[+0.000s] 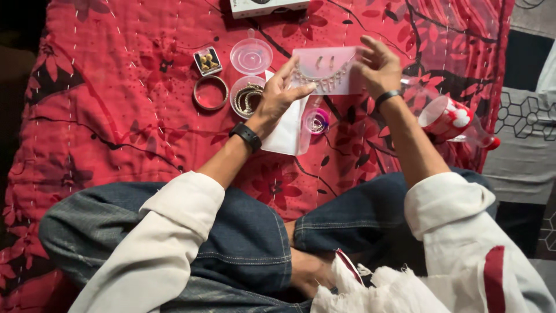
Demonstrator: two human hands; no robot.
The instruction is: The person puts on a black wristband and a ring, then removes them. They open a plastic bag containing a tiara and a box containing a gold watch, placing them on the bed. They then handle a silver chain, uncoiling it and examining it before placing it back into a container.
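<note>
Nearest the camera, crossed legs in jeans (249, 237) are seen on a red quilt (116, 116). Beyond them, a white pouch (285, 134) and a small tub of beads (316, 122) lie under the hands. A clear packet (325, 71) with a necklace and earrings is held above the quilt: the left hand (278, 95) is closed on its left edge, the right hand (379, 65) on its right edge. Farther left lie a bangle (210, 93), a tub of chains (248, 97), its lid (251, 56) and a small earring box (207, 61).
</note>
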